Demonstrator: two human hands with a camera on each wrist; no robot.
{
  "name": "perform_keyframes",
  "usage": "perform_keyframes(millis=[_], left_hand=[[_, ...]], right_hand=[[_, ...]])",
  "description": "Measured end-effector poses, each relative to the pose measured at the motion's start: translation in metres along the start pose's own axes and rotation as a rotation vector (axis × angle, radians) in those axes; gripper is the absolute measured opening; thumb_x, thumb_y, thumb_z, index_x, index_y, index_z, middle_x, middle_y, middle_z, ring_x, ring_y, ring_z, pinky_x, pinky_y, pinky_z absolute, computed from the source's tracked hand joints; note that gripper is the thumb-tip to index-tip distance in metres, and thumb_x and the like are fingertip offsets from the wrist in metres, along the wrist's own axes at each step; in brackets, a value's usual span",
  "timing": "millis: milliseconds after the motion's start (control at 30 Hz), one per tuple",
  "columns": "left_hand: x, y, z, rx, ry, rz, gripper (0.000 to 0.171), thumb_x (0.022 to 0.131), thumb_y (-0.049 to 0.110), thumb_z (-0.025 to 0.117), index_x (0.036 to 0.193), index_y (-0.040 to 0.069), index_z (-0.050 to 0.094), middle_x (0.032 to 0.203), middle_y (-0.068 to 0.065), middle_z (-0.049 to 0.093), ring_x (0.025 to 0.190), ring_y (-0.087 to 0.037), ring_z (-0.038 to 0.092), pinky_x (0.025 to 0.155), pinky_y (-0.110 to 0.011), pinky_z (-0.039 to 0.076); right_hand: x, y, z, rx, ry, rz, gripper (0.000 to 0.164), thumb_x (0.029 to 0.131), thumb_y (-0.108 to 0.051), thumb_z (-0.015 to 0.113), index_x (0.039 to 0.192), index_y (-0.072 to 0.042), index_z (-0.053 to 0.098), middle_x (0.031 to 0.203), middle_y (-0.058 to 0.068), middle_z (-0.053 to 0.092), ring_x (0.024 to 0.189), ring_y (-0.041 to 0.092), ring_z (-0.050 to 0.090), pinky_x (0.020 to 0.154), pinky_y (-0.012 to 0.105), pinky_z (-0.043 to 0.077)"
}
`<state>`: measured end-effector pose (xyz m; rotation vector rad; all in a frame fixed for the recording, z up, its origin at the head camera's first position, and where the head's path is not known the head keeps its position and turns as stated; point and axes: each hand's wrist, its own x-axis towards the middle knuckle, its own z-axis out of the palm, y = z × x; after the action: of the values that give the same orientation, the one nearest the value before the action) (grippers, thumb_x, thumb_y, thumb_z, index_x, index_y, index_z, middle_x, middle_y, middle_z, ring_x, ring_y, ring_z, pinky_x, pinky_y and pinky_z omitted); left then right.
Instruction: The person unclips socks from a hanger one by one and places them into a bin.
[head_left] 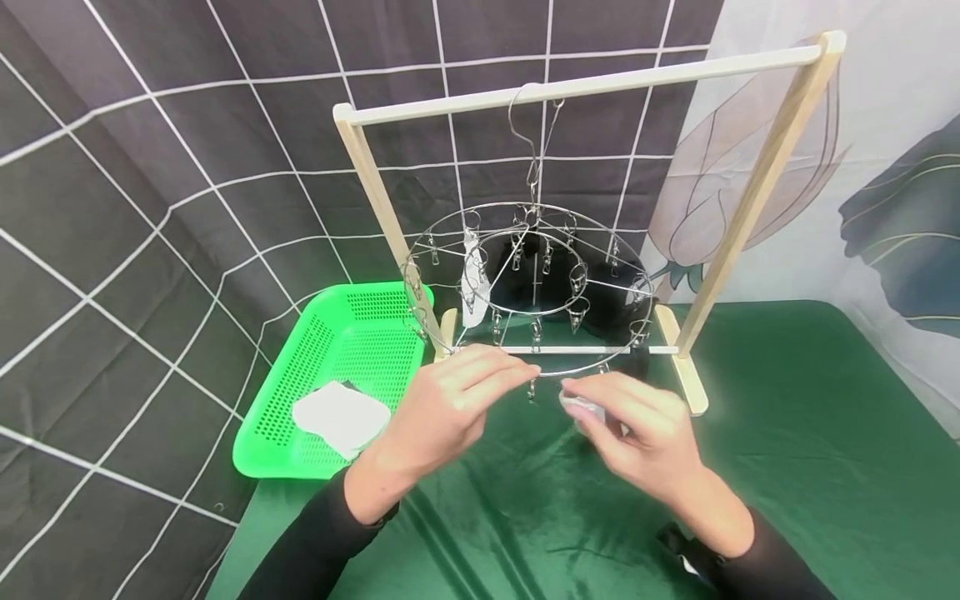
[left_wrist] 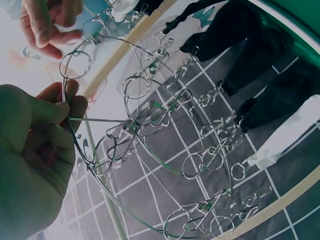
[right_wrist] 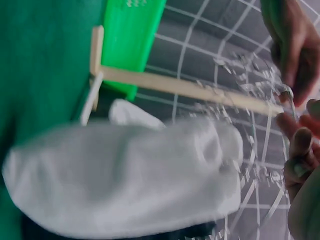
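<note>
A round metal clip hanger point(head_left: 525, 312) with two rings and many small clips hangs by its hook. My left hand point(head_left: 465, 392) pinches its near outer rim between thumb and fingers, as the left wrist view shows point(left_wrist: 65, 107). Just right of there, my right hand point(head_left: 637, 425) hovers by the rim with loosely bent fingers. Pale cloth point(head_left: 585, 406) shows between its thumb and forefinger; I see no grip on it. A white sock point(right_wrist: 130, 175) fills much of the right wrist view, its upper end below the right fingers. Another white sock point(head_left: 474, 287) and several black ones point(left_wrist: 220, 30) hang from clips.
A wooden stand point(head_left: 600, 82) carries the hanger on its top bar. To the left, a green plastic basket point(head_left: 262, 433) contains white cloth point(head_left: 341, 417) with a dark bit beside it. Green cloth point(head_left: 787, 467) covers the table; a dark grid-patterned curtain point(head_left: 187, 333) hangs behind.
</note>
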<state>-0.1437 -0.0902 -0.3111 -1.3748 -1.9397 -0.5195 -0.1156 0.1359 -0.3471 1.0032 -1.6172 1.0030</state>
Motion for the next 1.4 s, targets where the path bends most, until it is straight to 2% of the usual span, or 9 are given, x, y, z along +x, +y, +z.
perform_keyframes(millis=[167, 367, 500, 667, 933, 1033, 1167, 1267, 1400], left_hand=[[-0.004, -0.004, -0.003, -0.025, 0.009, -0.011, 0.046, 0.081, -0.016, 0.047, 0.112, 0.01, 0.07, 0.104, 0.0, 0.069, 0.1, -0.016, 0.064, 0.092, -0.025, 0.049], [-0.011, -0.014, -0.007, -0.112, 0.047, -0.036, 0.052, 0.079, -0.018, 0.037, 0.107, 0.01, 0.072, 0.103, -0.002, 0.069, 0.098, -0.017, 0.064, 0.091, -0.027, 0.049], [-0.016, -0.023, -0.011, -0.179, 0.075, -0.078, 0.051, 0.082, -0.017, 0.036, 0.104, 0.01, 0.072, 0.102, -0.002, 0.07, 0.096, -0.016, 0.064, 0.091, -0.028, 0.049], [-0.021, -0.031, -0.011, -0.202, 0.079, -0.086, 0.047, 0.085, -0.015, 0.038, 0.103, 0.011, 0.073, 0.102, 0.0, 0.07, 0.098, -0.016, 0.064, 0.091, -0.029, 0.049], [-0.024, -0.034, -0.011, -0.201, 0.131, -0.098, 0.03, 0.085, -0.009, 0.052, 0.102, 0.007, 0.071, 0.101, -0.004, 0.07, 0.098, -0.019, 0.065, 0.091, -0.031, 0.049], [-0.02, -0.025, -0.014, -0.16, 0.221, -0.071, 0.024, 0.083, -0.007, 0.057, 0.1, 0.003, 0.07, 0.1, -0.009, 0.07, 0.096, -0.023, 0.066, 0.09, -0.033, 0.051], [-0.016, -0.009, -0.019, -0.181, 0.373, 0.015, 0.01, 0.082, 0.0, 0.059, 0.084, -0.001, 0.068, 0.083, -0.011, 0.068, 0.076, -0.023, 0.066, 0.075, -0.031, 0.055], [-0.032, -0.006, -0.01, -0.255, 0.279, -0.046, 0.018, 0.086, 0.015, 0.06, 0.07, 0.01, 0.061, 0.067, 0.001, 0.06, 0.061, -0.01, 0.057, 0.06, -0.02, 0.05], [-0.064, -0.012, 0.017, -0.272, -0.095, -0.388, 0.025, 0.088, 0.046, 0.061, 0.076, 0.024, 0.061, 0.071, 0.016, 0.058, 0.065, 0.002, 0.054, 0.063, -0.016, 0.045]], right_hand=[[0.006, 0.014, -0.015, -0.07, 0.079, -0.002, 0.014, 0.08, -0.004, 0.069, 0.09, 0.004, 0.073, 0.088, 0.018, 0.07, 0.066, 0.017, 0.06, 0.054, 0.017, 0.043], [0.003, 0.029, -0.033, -0.152, 0.0, 0.08, 0.017, 0.082, -0.003, 0.068, 0.097, 0.0, 0.074, 0.095, 0.015, 0.07, 0.065, 0.012, 0.054, 0.053, 0.016, 0.037], [0.0, 0.035, -0.036, -0.158, -0.01, 0.097, 0.017, 0.082, 0.001, 0.066, 0.096, -0.001, 0.074, 0.093, 0.013, 0.069, 0.072, 0.016, 0.056, 0.063, 0.016, 0.039], [0.001, 0.034, -0.031, -0.128, 0.018, 0.091, 0.014, 0.083, 0.002, 0.064, 0.089, -0.002, 0.075, 0.085, 0.013, 0.066, 0.07, 0.018, 0.055, 0.089, 0.03, 0.044], [0.004, 0.023, -0.022, -0.198, 0.061, 0.024, 0.018, 0.088, -0.008, 0.06, 0.081, -0.003, 0.075, 0.079, 0.014, 0.063, 0.066, 0.02, 0.056, 0.065, 0.018, 0.045], [0.005, 0.021, -0.019, -0.211, 0.067, 0.003, 0.019, 0.088, -0.009, 0.059, 0.079, -0.003, 0.075, 0.078, 0.014, 0.063, 0.063, 0.019, 0.056, 0.063, 0.02, 0.046], [0.007, 0.019, -0.015, -0.224, 0.072, -0.009, 0.02, 0.086, -0.007, 0.057, 0.079, -0.004, 0.075, 0.077, 0.014, 0.062, 0.062, 0.019, 0.055, 0.057, 0.023, 0.043], [0.008, 0.018, -0.013, -0.24, 0.079, -0.015, 0.02, 0.086, -0.007, 0.057, 0.079, -0.004, 0.075, 0.077, 0.014, 0.062, 0.061, 0.021, 0.054, 0.057, 0.026, 0.042], [0.007, 0.016, -0.012, -0.257, 0.084, -0.021, 0.02, 0.086, -0.007, 0.057, 0.079, -0.006, 0.076, 0.075, 0.012, 0.062, 0.059, 0.021, 0.052, 0.058, 0.029, 0.039]])
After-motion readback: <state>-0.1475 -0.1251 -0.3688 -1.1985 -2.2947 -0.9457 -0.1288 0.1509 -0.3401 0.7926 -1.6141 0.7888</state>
